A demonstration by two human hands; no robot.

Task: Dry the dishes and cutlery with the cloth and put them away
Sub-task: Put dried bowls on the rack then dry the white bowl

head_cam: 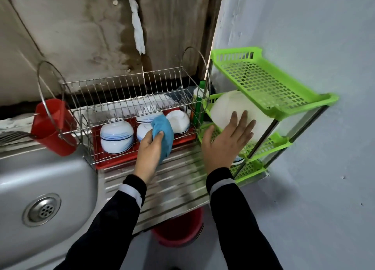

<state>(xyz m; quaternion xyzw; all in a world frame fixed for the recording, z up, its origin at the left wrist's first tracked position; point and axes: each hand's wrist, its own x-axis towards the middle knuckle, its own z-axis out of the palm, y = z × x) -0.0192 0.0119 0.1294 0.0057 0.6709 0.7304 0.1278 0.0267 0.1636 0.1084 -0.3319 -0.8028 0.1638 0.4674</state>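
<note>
**Cloth at the bowls, free hand at the shelf**

The left hand point(151, 148) has its grip clenched on the bunched blue cloth point(164, 135), thumb and fingers pinching it just in front of the middle upturned blue-banded bowl point(143, 132). The right hand point(225, 142) has its grip released, fingers straight and fanned over the lower edge of a large white dish point(225, 105). That dish sits on the middle tier of the green plastic shelf point(263, 81); I cannot tell whether the hand touches it. More bowls sit mouth-down in the wire dish rack point(125, 91) over its red tray point(105, 164), straight ahead of the left hand. The left hand is therefore much the nearer, and the right would probably have to cross leftward over the steel counter point(176, 180) to lift a bowl.
</note>
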